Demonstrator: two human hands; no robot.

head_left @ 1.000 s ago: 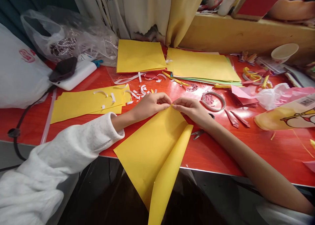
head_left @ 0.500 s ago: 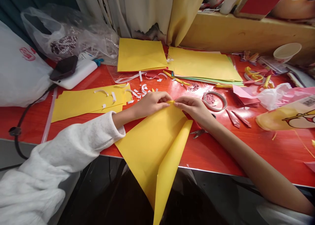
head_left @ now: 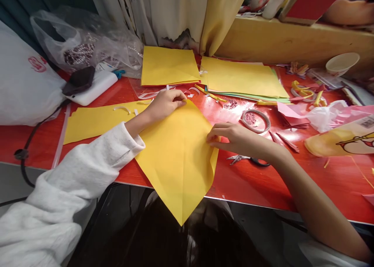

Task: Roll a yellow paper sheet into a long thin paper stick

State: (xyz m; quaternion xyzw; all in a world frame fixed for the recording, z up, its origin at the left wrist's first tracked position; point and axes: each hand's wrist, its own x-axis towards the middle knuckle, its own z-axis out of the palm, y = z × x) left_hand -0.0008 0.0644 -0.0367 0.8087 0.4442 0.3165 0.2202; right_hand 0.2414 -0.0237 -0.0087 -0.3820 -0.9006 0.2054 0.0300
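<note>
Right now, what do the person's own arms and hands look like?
Left sleeve: pale grey, loose, wide cuff near the wrist. Right forearm bare; pale right sleeve shows only near the lower-right corner. Left hand and right hand: no gloves.

A paper sheet [head_left: 178,154] is overhanging the front of the worktop [head_left: 248,189]; scissors [head_left: 240,158] are lying to its right, paper stacks [head_left: 245,78] behind.

The single head-worn camera looks forward and down from above the near side of the glossy red tabletop [head_left: 248,187], facing the cream cloth curtain [head_left: 177,14].
</note>
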